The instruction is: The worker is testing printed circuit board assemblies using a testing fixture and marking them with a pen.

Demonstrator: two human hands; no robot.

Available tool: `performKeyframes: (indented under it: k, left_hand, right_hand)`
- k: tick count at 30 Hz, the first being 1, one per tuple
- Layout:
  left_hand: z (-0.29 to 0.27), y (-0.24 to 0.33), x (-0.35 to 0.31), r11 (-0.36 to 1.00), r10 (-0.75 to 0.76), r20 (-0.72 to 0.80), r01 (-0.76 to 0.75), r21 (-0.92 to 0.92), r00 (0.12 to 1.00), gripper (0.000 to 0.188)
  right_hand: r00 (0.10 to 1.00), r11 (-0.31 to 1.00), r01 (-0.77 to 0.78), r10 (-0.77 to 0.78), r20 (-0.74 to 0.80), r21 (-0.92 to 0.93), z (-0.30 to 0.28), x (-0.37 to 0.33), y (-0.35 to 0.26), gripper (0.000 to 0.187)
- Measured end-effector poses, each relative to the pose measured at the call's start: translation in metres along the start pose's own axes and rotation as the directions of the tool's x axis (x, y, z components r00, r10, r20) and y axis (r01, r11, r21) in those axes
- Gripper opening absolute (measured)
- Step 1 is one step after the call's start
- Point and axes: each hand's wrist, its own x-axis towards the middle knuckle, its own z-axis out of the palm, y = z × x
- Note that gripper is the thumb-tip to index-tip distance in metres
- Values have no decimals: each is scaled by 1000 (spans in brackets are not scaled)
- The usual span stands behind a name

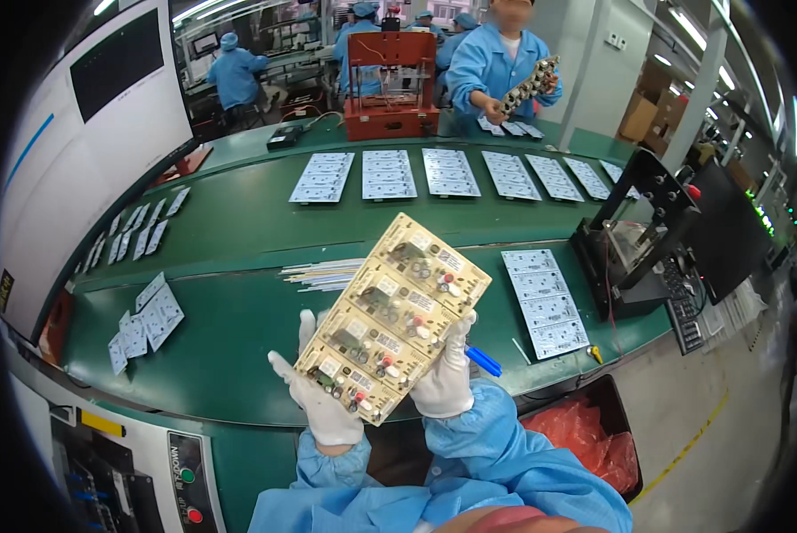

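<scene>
A cream circuit-board panel [382, 313] is held up tilted in front of me, its component side facing me. It carries several repeated sections with capacitors, red and white parts and small labels. My left hand [325, 410], in a white glove, grips its lower left edge, some fingers hidden behind it. Along the lower right edge, my right hand [445, 380], also gloved, is closed on the same panel. A blue pen [483, 361] lies beside my right hand. Beyond the panel's left edge is a bundle of thin sticks [323, 274] on the green bench.
A white-faced panel [545, 304] lies right, near a black test fixture [634, 240]. More panels [388, 174] line the green conveyor [256, 213]; small boards [158, 313] lie left. A monitor [87, 133] stands left, a red-bagged bin [585, 440] below right. A co-worker [509, 75] holds a board opposite.
</scene>
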Motion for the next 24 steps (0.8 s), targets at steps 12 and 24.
performKeyframes:
  k: [12,24]
  left_hand:
    - [-20,2,-32,915,-389,-61,378,-139,919,62]
    - [-11,50,-40,940,241,-234,-166,299,942,71]
  right_hand:
    - [983,857,-53,135,125,-512,-47,-28,8,61]
    - [858,287,495,-313,408,-820,-39,-87,-26,20]
